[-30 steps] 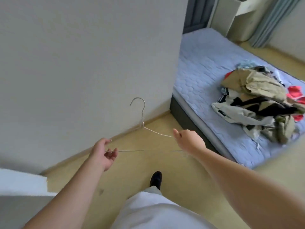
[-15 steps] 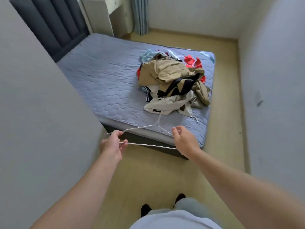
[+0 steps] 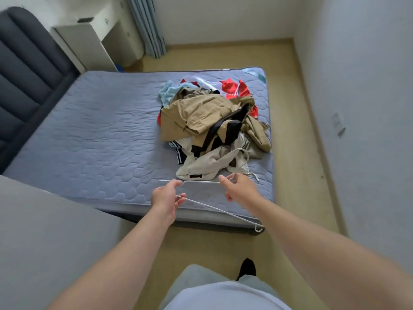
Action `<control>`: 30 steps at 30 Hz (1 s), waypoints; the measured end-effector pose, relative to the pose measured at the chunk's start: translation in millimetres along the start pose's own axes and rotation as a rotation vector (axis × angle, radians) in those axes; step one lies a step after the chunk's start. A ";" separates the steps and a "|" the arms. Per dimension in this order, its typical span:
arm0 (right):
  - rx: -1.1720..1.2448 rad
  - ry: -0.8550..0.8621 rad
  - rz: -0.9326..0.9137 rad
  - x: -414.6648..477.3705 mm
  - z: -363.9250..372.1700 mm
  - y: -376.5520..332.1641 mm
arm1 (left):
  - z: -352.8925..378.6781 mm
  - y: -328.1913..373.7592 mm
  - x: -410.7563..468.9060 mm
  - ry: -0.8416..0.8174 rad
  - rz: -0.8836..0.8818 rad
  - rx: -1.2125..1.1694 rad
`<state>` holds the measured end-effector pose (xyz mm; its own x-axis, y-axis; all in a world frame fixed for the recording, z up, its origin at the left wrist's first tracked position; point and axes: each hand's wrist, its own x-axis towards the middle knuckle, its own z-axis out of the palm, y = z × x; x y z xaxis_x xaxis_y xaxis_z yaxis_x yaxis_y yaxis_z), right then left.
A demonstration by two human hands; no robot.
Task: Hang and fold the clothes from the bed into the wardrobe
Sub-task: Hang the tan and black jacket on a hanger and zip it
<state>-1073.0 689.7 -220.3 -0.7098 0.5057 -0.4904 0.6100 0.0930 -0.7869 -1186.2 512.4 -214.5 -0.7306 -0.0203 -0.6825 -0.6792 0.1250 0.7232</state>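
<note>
**A:** Where are your arms?

**B:** Both stretched out in front of me, nearly straight, reaching over the near edge of the bed point(image 3: 89, 130). My forearms run up from the bottom corners and draw together toward the middle.

**A:** And the hands?

**B:** My left hand point(image 3: 166, 198) is turned palm inward. Its thumb and fingertips are drawn together and pinch the thin white wire hanger point(image 3: 223, 213) at one end. My right hand point(image 3: 239, 189) shows me its back. Its fingers curl round the wire up by the neck, I think, though the hand itself hides exactly where they close.

**A:** How does the hanger lie?

**B:** Slung between the two hands, just above the mattress edge. One long wire slants down past my right wrist to a small bent corner. The hook rises beyond my right hand and shows against the pale garment at the front of the pile.

**A:** The clothes?

**B:** The heap of clothes point(image 3: 201, 113) sits on the right half of the bed, just beyond my hands: tan, cream, black, red and light blue, all tangled. The dark headboard point(image 3: 22, 74) is off to my left, and a blue-grey curtain point(image 3: 147, 25) hangs at the far wall.
</note>
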 end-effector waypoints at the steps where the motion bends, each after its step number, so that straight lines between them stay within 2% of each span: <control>1: 0.092 -0.016 0.041 9.3 -0.9 -3.8 | 5.6 7.1 9.9 -0.023 -0.018 0.033; 4: 0.243 -0.055 0.138 36.8 0.6 -14.0 | 18.4 29.9 46.1 -0.121 -0.081 0.145; 7: 0.201 0.047 0.161 73.1 7.8 -23.9 | 36.7 60.4 97.8 -0.147 -0.157 0.311; 9: 0.199 0.103 0.178 99.2 12.4 -33.1 | 55.7 83.1 139.5 -0.139 -0.141 0.395; 14: 0.387 0.199 0.187 165.5 36.4 -60.2 | 119.7 131.2 251.0 -0.222 -0.137 0.459; 20: 0.373 0.358 0.250 240.7 55.3 -74.7 | 189.2 152.2 356.5 -0.347 -0.190 0.437; 23: 0.382 0.408 0.335 265.9 59.8 -69.0 | 214.9 151.6 387.2 -0.410 -0.274 0.416; 27: 0.465 0.431 0.418 293.2 67.4 -58.8 | 242.1 142.2 417.3 -0.415 -0.274 0.489; 30: 0.498 0.423 0.453 310.1 71.3 -50.2 | 260.0 132.5 440.9 -0.473 -0.264 0.421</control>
<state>-1348.9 780.7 -359.6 -0.1755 0.6945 -0.6977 0.5076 -0.5435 -0.6686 -1580.0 777.8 -447.0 -0.3697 0.3200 -0.8723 -0.6749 0.5527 0.4888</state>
